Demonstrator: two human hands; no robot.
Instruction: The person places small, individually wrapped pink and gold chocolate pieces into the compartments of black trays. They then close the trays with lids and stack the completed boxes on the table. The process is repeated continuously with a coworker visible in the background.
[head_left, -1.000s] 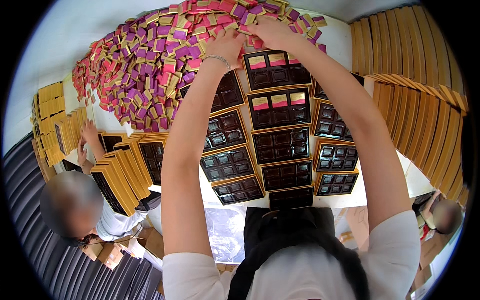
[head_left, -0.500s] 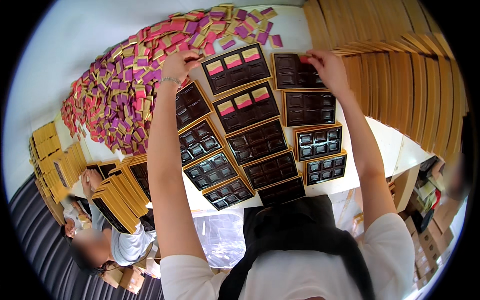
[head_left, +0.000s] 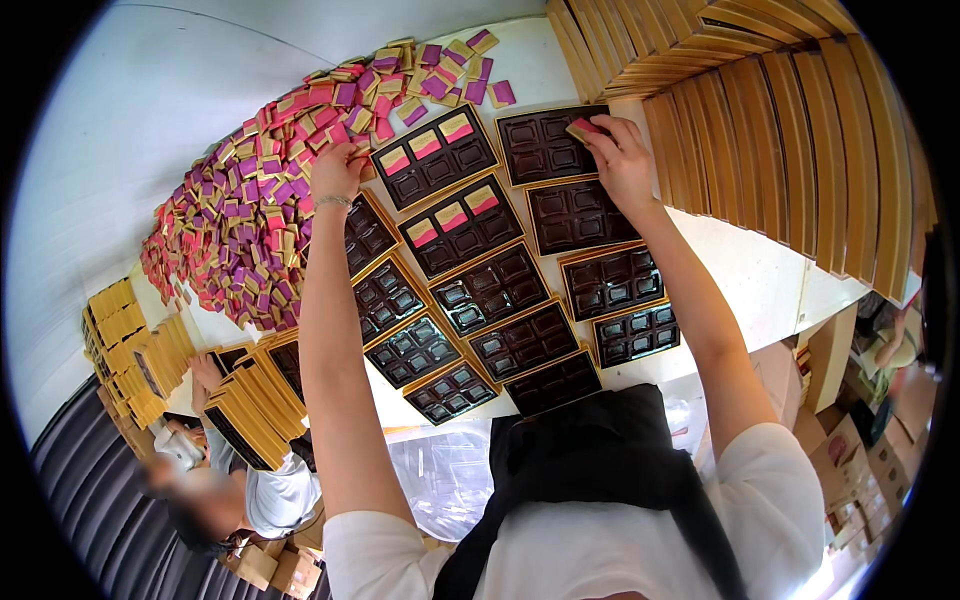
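My right hand pinches a small pink-and-gold wrapped piece over the far right tray. That black tray, gold-edged, has moulded compartments with no pieces visible in them. My left hand has its fingers closed at the edge of a heap of small wrapped pieces, beside the far middle tray. What it holds, if anything, I cannot make out. Three pink-and-gold pieces lie in the far row of this middle tray. The tray nearer to me likewise has three.
More gold-edged black trays stand in columns toward me. Tall stacks of gold-edged boxes stand at the right. On the left are further box stacks and another person. A clear plastic bag shows below the table edge.
The whole view has shifted, carrying the trays leftward in it. The piece in my right hand now shows more plainly and is tilted. My left hand has come slightly nearer to me along the heap.
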